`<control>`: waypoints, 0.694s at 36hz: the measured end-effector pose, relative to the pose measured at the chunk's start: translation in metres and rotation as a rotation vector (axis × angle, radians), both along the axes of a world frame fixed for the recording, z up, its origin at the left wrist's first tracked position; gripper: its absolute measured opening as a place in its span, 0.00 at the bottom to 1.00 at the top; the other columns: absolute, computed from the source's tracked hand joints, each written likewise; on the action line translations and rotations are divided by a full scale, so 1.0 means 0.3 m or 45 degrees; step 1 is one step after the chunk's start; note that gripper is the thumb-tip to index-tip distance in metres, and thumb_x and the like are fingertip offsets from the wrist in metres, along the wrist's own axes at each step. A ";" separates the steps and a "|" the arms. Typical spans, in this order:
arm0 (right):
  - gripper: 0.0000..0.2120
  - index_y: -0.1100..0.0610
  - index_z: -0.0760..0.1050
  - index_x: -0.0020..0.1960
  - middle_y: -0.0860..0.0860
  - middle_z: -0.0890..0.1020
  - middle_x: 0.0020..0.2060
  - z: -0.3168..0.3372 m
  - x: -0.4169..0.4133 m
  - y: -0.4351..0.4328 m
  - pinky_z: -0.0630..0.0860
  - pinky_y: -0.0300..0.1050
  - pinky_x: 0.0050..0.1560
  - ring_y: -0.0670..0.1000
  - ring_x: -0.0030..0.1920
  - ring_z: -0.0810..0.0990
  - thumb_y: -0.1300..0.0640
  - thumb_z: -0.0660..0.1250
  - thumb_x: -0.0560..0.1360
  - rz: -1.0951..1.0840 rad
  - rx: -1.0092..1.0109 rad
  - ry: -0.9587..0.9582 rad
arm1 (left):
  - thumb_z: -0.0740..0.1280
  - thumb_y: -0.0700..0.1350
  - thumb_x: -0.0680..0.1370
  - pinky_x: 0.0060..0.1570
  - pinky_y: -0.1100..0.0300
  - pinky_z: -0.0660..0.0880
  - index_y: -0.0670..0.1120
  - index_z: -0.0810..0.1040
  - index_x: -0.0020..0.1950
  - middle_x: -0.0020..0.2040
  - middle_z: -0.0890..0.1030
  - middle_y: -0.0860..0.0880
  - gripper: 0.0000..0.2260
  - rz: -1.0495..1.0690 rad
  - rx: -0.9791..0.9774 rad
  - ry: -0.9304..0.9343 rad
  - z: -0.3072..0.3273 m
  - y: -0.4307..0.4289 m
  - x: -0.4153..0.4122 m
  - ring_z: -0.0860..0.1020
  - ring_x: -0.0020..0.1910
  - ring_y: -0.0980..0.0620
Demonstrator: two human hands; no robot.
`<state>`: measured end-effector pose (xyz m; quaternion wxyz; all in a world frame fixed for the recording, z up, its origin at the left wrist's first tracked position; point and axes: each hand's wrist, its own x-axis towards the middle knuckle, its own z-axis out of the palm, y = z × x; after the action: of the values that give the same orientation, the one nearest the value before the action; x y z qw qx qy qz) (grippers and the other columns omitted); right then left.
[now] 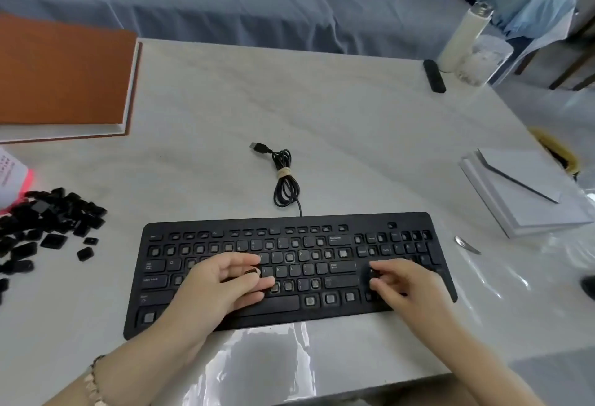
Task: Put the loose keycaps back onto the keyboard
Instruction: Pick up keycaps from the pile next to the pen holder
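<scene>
On the table (pixel 354 135), the keyboard (pixel 289 264) lies near the front edge, many sockets bare. At left the keycaps (pixel 48 228) lie heaped, partly cut off. The left hand (pixel 225 280) pinches a cap (pixel 252 272) over the middle rows. The right hand (pixel 396 283) curls by the arrows, its grip too blurred to tell.

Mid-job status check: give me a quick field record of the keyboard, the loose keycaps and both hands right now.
keyboard: black, on the white table, many sockets bare
loose keycaps: pile on the table, left of the keyboard
left hand: pinches one keycap over the letter rows
right hand: pinches second keycap near the arrow-key area
cable: bundled beyond the keyboard, plug lying free
</scene>
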<state>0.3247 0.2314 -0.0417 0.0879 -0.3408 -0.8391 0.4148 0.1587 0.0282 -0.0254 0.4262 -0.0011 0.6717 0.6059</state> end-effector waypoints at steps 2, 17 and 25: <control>0.15 0.49 0.77 0.46 0.45 0.80 0.36 0.002 0.033 0.058 0.70 0.23 0.40 0.41 0.38 0.79 0.68 0.71 0.69 -0.001 0.086 0.000 | 0.65 0.31 0.76 0.38 0.65 0.80 0.41 0.80 0.49 0.47 0.82 0.42 0.07 -0.060 -0.040 0.073 -0.001 0.019 0.010 0.84 0.43 0.52; 0.10 0.57 0.81 0.48 0.44 0.78 0.40 -0.028 0.089 0.272 0.70 0.23 0.44 0.34 0.43 0.76 0.67 0.72 0.69 0.028 0.270 0.006 | 0.69 0.32 0.73 0.41 0.69 0.77 0.43 0.81 0.44 0.38 0.85 0.47 0.06 -0.134 -0.163 0.308 -0.049 0.068 0.048 0.83 0.40 0.51; 0.18 0.41 0.75 0.41 0.44 0.79 0.42 -0.049 0.079 0.270 0.73 0.34 0.45 0.44 0.44 0.77 0.64 0.73 0.68 0.168 0.261 -0.072 | 0.70 0.32 0.72 0.44 0.64 0.79 0.43 0.81 0.43 0.38 0.84 0.47 0.06 -0.122 -0.184 0.370 -0.064 0.072 0.050 0.84 0.41 0.49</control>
<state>0.3485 0.3125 -0.0564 0.0710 -0.2855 -0.8998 0.3220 0.1736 0.0500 -0.0446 0.3519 0.0880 0.7674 0.5287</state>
